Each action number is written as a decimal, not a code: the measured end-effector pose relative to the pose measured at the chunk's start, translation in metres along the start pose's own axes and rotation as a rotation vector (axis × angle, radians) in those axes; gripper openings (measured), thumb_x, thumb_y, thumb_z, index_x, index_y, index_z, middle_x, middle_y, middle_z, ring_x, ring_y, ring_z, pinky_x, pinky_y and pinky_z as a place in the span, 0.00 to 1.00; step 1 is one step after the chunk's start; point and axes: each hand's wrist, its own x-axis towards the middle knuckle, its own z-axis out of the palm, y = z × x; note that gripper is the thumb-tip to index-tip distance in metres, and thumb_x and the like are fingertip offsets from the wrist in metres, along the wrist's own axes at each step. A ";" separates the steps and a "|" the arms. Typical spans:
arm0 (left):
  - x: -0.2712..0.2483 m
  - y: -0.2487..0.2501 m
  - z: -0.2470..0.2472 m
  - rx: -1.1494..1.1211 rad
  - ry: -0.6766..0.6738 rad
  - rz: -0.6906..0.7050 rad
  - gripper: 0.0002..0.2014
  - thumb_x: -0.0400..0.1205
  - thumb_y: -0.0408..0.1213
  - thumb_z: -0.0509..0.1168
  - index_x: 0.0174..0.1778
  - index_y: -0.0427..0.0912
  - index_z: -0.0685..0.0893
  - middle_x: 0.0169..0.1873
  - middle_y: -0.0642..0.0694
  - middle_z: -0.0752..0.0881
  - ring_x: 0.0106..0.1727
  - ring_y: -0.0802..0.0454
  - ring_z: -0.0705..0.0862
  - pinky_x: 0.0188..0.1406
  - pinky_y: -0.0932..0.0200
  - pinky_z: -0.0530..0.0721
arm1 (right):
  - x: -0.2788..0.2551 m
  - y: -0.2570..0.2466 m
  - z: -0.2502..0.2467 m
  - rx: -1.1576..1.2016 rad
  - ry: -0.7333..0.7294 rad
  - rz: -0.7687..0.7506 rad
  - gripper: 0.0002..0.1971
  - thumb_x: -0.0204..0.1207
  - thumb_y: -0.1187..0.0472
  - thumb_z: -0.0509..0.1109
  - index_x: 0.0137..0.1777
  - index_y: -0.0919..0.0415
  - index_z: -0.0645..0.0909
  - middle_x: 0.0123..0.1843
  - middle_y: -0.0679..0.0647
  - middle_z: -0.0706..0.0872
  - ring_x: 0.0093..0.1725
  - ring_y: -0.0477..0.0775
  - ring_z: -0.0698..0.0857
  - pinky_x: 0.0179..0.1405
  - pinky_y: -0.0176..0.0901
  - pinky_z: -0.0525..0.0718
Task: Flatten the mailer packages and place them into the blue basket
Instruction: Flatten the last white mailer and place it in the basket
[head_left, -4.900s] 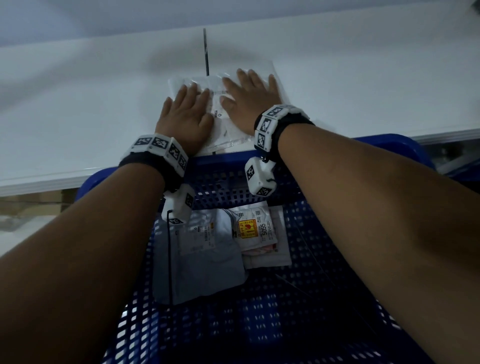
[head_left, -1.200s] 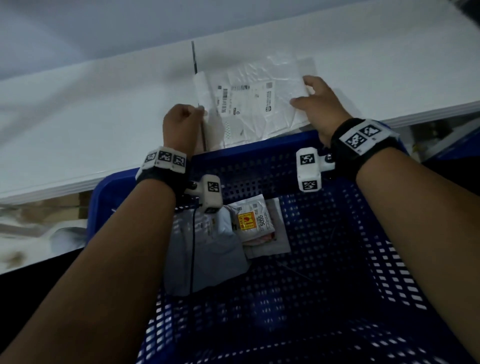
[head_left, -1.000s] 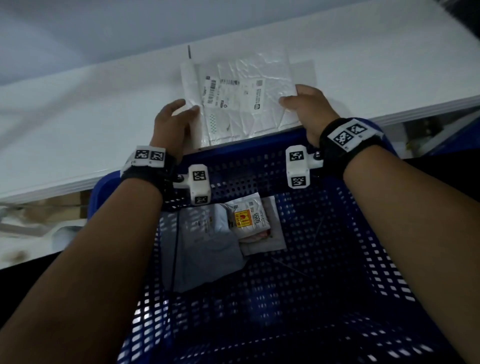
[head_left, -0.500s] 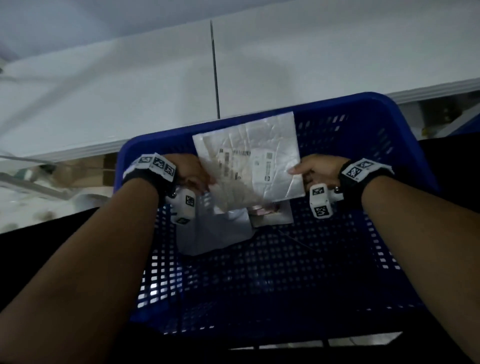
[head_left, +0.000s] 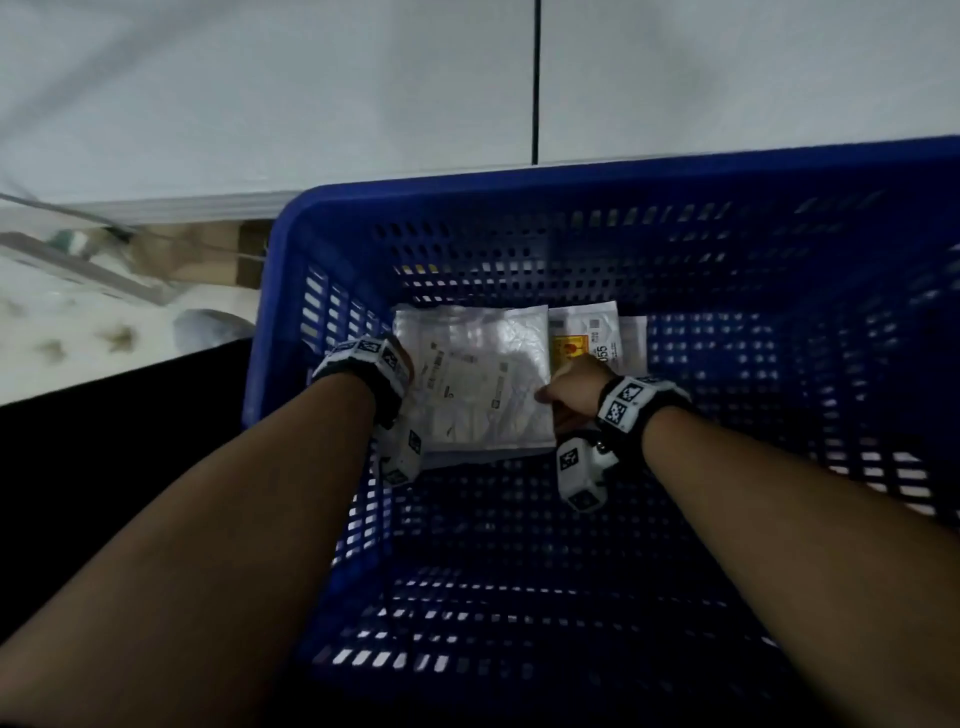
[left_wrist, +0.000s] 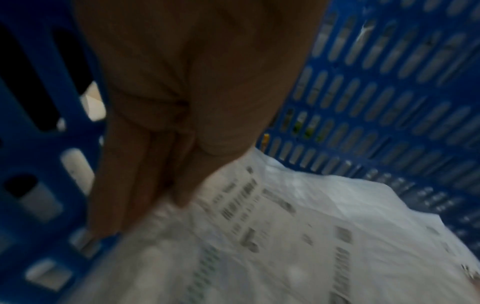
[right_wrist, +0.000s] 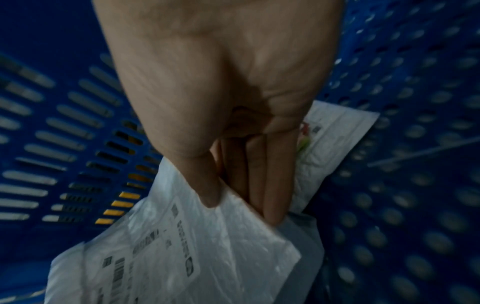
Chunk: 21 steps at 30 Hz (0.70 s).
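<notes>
Pale counter filled the top of the frame, with a dark seam running down it to the blue basket below. At left centre, the left hand reached down along the perforated wall, fingers fairly straight, its fingertips at the near edge of the white mailer; whether it pinched that edge I could not tell. The mailer, a crinkled plastic bubble envelope with printed labels, lay low against the basket's far wall, over a grey one. It looked light, limp and slippery, best taken by opposite edges. Right of centre, the right hand pinched its edge, thumb on top and fingers beneath. Further right sat a yellow-labelled mailer.
</notes>
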 end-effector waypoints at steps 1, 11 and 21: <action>0.003 0.004 0.005 0.026 0.003 0.016 0.38 0.76 0.40 0.74 0.81 0.35 0.68 0.64 0.35 0.82 0.59 0.35 0.84 0.49 0.48 0.85 | 0.004 0.001 0.006 -0.006 0.004 0.004 0.13 0.74 0.60 0.80 0.33 0.63 0.80 0.36 0.62 0.87 0.41 0.65 0.91 0.47 0.59 0.92; 0.019 0.040 0.004 -0.203 0.216 0.167 0.21 0.82 0.45 0.67 0.68 0.37 0.81 0.64 0.35 0.82 0.61 0.36 0.84 0.53 0.48 0.84 | -0.007 -0.005 0.023 -0.837 0.511 -0.461 0.19 0.80 0.46 0.68 0.60 0.61 0.81 0.57 0.58 0.85 0.58 0.61 0.84 0.45 0.48 0.80; 0.035 0.062 0.034 -0.088 0.049 0.299 0.50 0.75 0.55 0.74 0.88 0.45 0.53 0.87 0.37 0.48 0.86 0.36 0.55 0.83 0.38 0.63 | 0.024 0.000 0.065 -1.013 0.327 -0.758 0.38 0.73 0.49 0.75 0.81 0.63 0.69 0.85 0.67 0.63 0.85 0.70 0.59 0.85 0.62 0.53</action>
